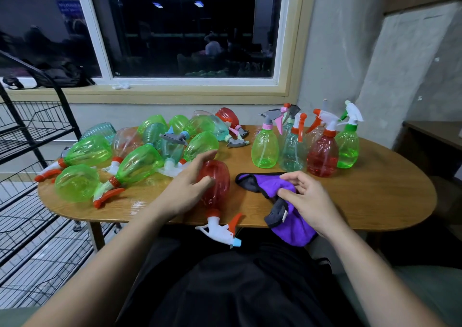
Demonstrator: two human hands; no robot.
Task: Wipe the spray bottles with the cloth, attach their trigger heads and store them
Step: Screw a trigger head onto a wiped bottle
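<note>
One red bottle (220, 193) under the curled left fingers (205, 180), purple cloth (293, 224) pinched by right fingers (295, 176).

Bottles (140, 156) left — cloth (282, 196) right

The left hand (187, 186) covers the left side of the red bottle (220, 179), and the right hand (308, 199) hides the middle of the purple cloth (293, 229). In the pile of lying bottles (140, 161) the back ones are half hidden. The wire rack (30, 136) is cut off by the left edge. Reflections in the window (185, 32) are too dim to tell.
</note>
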